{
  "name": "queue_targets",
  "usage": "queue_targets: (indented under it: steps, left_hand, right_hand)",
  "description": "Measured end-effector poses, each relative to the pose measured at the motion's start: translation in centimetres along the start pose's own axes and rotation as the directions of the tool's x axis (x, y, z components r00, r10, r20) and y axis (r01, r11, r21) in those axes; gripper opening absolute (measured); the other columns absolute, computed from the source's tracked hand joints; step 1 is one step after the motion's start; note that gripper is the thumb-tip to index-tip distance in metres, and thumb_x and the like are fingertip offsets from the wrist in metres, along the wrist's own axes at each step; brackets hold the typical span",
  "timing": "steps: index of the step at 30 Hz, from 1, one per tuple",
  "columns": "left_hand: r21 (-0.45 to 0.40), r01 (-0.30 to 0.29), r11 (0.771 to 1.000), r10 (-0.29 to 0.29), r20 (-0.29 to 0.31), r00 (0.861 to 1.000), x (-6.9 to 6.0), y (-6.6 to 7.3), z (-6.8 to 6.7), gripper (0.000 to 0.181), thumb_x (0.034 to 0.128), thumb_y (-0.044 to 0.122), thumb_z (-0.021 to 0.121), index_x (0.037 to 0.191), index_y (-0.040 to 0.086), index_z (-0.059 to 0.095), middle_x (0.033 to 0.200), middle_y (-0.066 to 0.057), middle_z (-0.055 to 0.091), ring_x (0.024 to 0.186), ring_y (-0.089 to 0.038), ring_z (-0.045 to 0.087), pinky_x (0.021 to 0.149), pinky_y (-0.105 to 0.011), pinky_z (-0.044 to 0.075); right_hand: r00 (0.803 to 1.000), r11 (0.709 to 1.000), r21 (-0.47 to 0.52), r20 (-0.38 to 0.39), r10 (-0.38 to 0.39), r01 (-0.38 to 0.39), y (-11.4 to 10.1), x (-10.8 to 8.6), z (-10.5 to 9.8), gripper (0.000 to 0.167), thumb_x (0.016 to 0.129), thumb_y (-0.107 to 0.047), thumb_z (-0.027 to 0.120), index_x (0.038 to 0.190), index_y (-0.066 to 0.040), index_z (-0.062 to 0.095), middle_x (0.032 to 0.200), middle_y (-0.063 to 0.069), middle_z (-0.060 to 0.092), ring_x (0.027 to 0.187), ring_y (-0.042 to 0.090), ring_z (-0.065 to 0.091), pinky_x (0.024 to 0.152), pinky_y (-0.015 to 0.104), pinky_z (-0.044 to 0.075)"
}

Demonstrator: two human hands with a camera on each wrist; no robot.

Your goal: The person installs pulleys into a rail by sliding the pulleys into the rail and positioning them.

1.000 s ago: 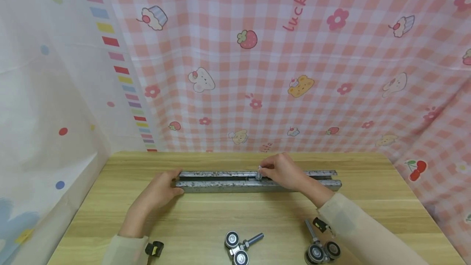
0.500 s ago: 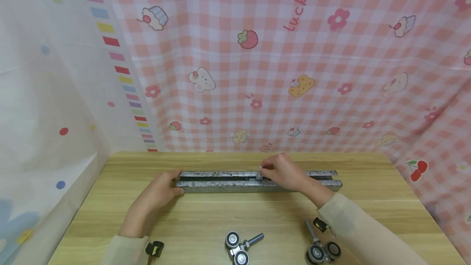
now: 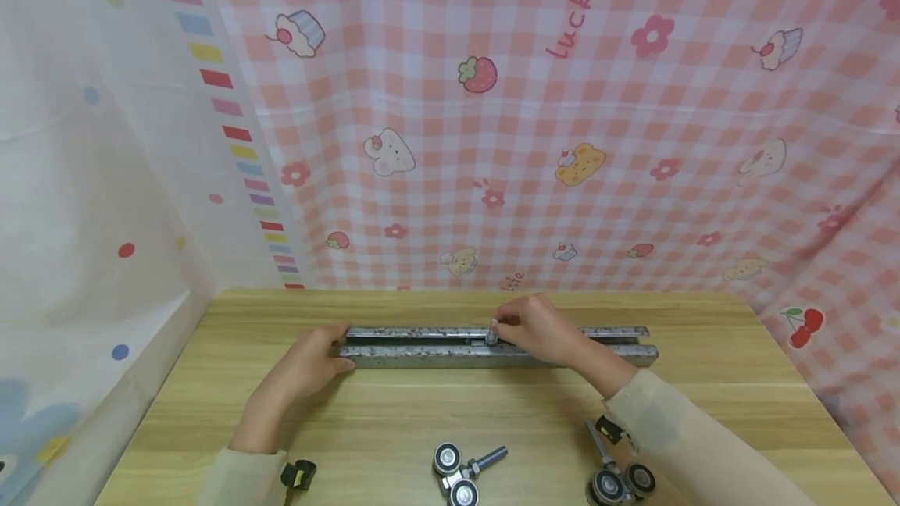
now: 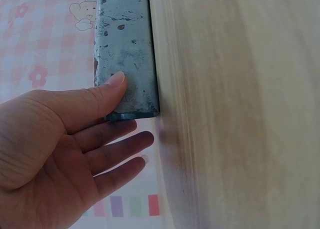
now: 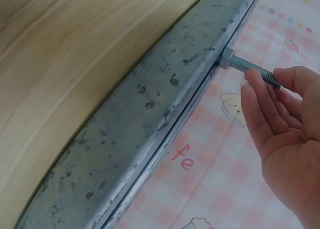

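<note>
A worn grey metal channel rail (image 3: 422, 360) lies slot-up across the table. My left hand (image 3: 309, 363) holds its left end; in the left wrist view the thumb presses the rail's side and the other fingers are by the end. A threaded bolt with a hex nut (image 5: 240, 64) stands up out of the slot, near the rail's middle. My right hand (image 3: 540, 328) pinches the bolt's upper end between thumb and fingers. What the bolt joins inside the rail is mostly hidden.
Two roller trolleys with bolts lie on the near side of the wooden table (image 3: 380, 412): one roller trolley (image 3: 453, 475) at centre, another roller trolley (image 3: 613, 479) by the right forearm. A checked pink curtain (image 3: 436, 123) hangs behind the table.
The bolt and my right hand have shifted slightly left along the rail in the last half second. My left hand keeps its place at the rail's end. The head view has shifted a little.
</note>
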State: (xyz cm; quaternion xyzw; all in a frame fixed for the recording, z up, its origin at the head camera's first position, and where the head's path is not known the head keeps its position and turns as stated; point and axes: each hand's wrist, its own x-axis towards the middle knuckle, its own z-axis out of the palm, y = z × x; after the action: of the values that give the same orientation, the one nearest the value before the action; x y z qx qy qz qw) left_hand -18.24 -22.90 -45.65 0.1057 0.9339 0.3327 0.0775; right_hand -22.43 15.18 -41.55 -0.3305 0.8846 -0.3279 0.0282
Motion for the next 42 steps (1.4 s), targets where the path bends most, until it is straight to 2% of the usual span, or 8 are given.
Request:
queue_targets:
  steps: [18,26,36,42]
  left_hand:
    - [0.002,0.008,1.000,-0.008,0.002,1.000,-0.1,0.1,0.0,0.062,0.0956,0.004,0.075,0.149,-0.012,0.048,0.138,-0.031,0.062,0.132,-0.047,0.056,0.107,-0.059,0.049]
    - [-0.002,0.013,1.000,-0.013,0.004,1.000,-0.2,0.0,0.0,0.062,0.0963,0.004,0.075,0.150,-0.012,0.047,0.140,-0.031,0.060,0.133,-0.046,0.055,0.108,-0.059,0.049]
    - [0.002,-0.008,1.000,0.008,-0.008,1.000,-0.2,-0.1,0.1,0.060,0.0948,0.003,0.076,0.147,-0.013,0.050,0.137,-0.031,0.062,0.131,-0.047,0.057,0.108,-0.059,0.049]
    - [0.002,-0.004,1.000,0.004,-0.007,1.000,-0.1,-0.1,0.1,0.061,0.0951,0.003,0.076,0.147,-0.013,0.049,0.138,-0.031,0.062,0.131,-0.046,0.057,0.108,-0.058,0.049]
  right_hand:
    - [1.000,1.000,-0.021,0.007,-0.014,0.014,-1.1,1.2,0.9,0.013,0.100,-0.007,0.071,0.104,0.000,0.081,0.090,0.003,0.078,0.074,0.001,0.067,0.066,0.022,0.058]
    - [1.000,0.998,-0.051,0.006,-0.028,0.028,-1.8,1.7,1.5,0.012,0.099,-0.008,0.071,0.101,-0.001,0.081,0.087,-0.001,0.076,0.071,0.001,0.062,0.063,0.022,0.056]
    - [0.998,0.998,-0.014,0.023,-0.053,0.053,-2.2,2.4,2.0,0.012,0.100,-0.006,0.069,0.098,-0.002,0.081,0.083,0.003,0.075,0.063,0.001,0.056,0.058,0.022,0.052]
    - [0.998,0.998,-0.022,0.017,-0.052,0.053,-2.6,3.0,2.4,0.012,0.099,-0.007,0.071,0.101,-0.002,0.081,0.088,0.005,0.077,0.068,0.002,0.062,0.063,0.022,0.056]
